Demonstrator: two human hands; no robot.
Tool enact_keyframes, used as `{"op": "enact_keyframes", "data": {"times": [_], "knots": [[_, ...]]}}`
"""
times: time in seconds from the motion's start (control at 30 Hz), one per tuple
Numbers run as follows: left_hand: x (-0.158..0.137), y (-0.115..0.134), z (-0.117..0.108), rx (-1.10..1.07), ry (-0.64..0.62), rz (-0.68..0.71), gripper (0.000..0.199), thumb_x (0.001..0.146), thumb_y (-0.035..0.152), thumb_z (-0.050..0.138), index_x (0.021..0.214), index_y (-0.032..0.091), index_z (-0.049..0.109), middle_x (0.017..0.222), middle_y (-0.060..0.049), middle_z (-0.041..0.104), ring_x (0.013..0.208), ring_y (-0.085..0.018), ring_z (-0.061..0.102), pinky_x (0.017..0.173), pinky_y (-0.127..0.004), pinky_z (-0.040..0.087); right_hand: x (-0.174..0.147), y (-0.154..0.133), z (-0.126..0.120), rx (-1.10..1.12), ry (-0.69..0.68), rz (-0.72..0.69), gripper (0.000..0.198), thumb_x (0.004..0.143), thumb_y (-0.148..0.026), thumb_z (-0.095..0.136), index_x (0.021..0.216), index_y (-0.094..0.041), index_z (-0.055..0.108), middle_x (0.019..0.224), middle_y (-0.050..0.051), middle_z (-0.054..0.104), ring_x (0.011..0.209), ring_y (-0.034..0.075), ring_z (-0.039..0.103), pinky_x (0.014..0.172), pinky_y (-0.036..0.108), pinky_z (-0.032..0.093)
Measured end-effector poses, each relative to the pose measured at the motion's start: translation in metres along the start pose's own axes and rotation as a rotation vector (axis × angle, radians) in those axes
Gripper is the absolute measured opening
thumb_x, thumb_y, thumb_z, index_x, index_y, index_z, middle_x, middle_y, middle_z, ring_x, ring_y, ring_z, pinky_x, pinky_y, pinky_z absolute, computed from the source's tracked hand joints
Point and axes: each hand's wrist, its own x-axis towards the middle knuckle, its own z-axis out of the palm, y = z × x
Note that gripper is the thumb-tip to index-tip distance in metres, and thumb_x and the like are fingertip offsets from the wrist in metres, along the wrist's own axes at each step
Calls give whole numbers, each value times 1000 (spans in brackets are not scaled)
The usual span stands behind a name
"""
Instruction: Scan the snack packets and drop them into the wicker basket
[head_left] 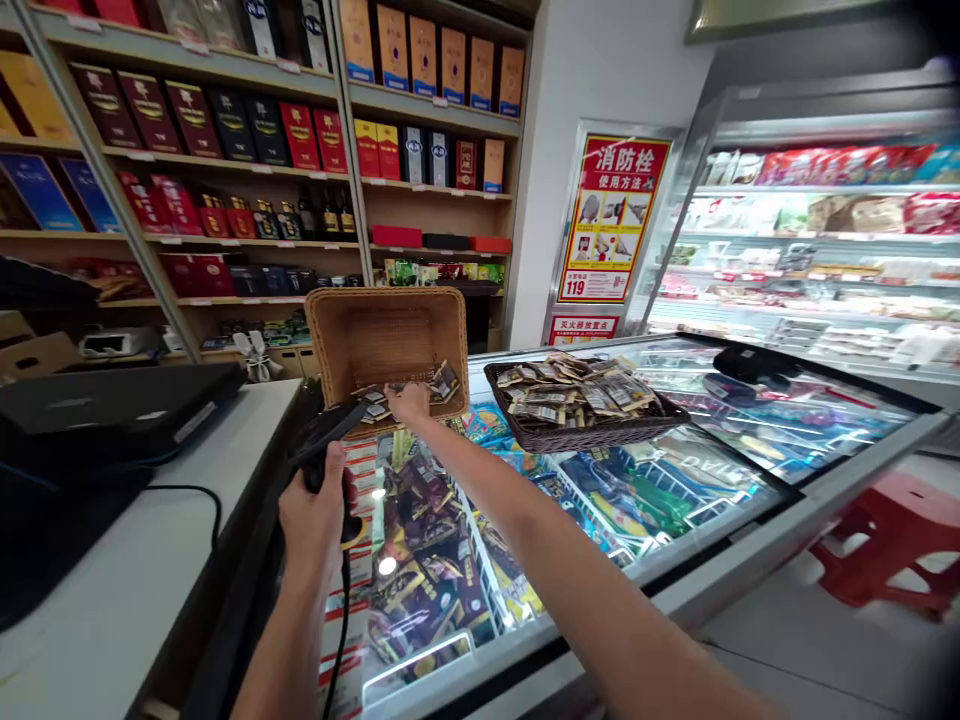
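My left hand [315, 510] grips a black barcode scanner [328, 432] by its handle, its cable hanging down toward me. The scanner's head points at a light wicker basket [382, 330] that stands tilted on the glass lid of a chest freezer [570, 490]. My right hand [409, 402] reaches into that basket and rests on several small snack packets [442, 380] at its bottom. Whether the fingers hold a packet I cannot tell.
A dark wicker basket [540, 435] piled with snack packets sits on the freezer to the right. A white counter [120, 560] with a black device [112, 405] is on my left. Shelves of boxed bottles [247, 130] stand behind, an open cooler [810, 250] at right, a red stool [892, 545] on the floor.
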Motion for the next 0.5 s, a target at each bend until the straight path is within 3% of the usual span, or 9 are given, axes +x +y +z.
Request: {"op": "enact_keyframes", "data": {"times": [0.1,0.27,0.4,0.5], "knots": [[1,-1,-1,-107,-1,-81,56,66,71,82,75,20,58,57,4,57,44,-11,49,40,-25,41,7,-19,21,-64,38,88,59,86,-60,75,115,-8,78,151,30,52,143,41,45,108,47,42],[0,-2,0,-99,-2,-99,53,68,66,83,71,21,56,54,5,55,43,-12,47,40,-25,41,8,-27,30,-4,5,209,41,69,-31,92,105,-14,78,134,23,66,135,37,54,105,42,44],[-2,1,1,-100,-5,-76,53,68,67,82,72,21,57,56,4,57,44,-11,47,40,-25,40,-6,-7,4,247,81,130,26,82,-25,77,106,-18,73,103,9,77,104,25,69,94,34,50],[-3,5,2,-25,-28,-30,55,71,73,75,73,22,55,57,4,56,44,-12,48,41,-26,43,-25,21,-36,476,151,35,19,83,-27,71,101,-19,68,89,2,73,83,17,66,78,27,53]]}}
